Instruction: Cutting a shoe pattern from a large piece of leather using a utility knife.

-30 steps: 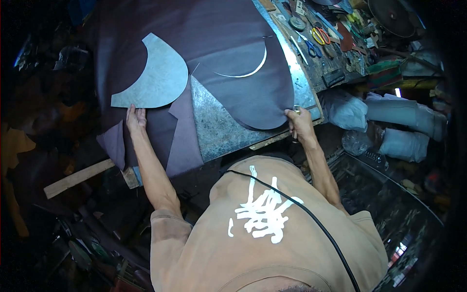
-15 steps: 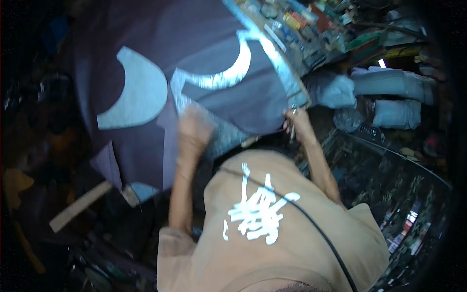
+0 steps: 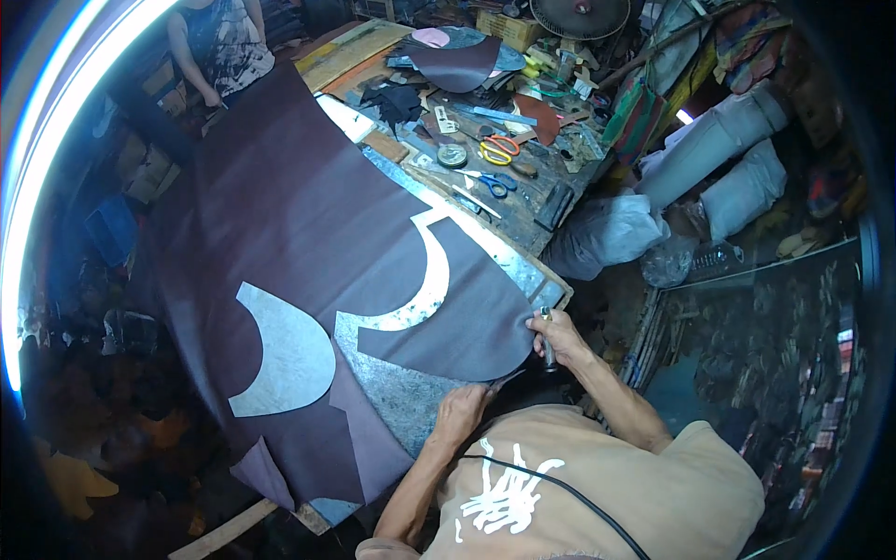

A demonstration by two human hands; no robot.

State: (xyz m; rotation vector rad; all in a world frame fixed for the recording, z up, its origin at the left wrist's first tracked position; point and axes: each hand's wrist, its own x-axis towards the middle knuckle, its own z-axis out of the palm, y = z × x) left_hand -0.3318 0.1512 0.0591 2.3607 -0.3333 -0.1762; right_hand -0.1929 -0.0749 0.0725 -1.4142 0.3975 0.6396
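Observation:
A large sheet of dark brown leather (image 3: 271, 196) spreads over the table, with a curved cut-out exposing the metal surface (image 3: 401, 411) beneath. My right hand (image 3: 565, 341) is closed round a slim metal tool (image 3: 547, 347) at the leather's near right edge; the tool's tip cannot be made out. My left hand (image 3: 459, 413) is closed at the table's near edge, just left of the right hand. A thin dark strip shows by its fingertips, but what it grips is unclear. A pale crescent-shaped template (image 3: 287, 359) lies flat on the leather, left of the cut-out.
Beyond the leather, a cluttered bench (image 3: 523, 191) holds orange-handled scissors (image 3: 499, 149), blue-handled scissors (image 3: 495, 183) and a round tin (image 3: 452, 155). White wrapped rolls (image 3: 709, 140) lie at right. Another person (image 3: 224, 47) stands at the far left. A fan (image 3: 583, 11) is at the back.
The view has shifted, bringing more of the bench and the other person into sight. My left hand has moved right along the near edge, close to my right hand, which still holds the tool.

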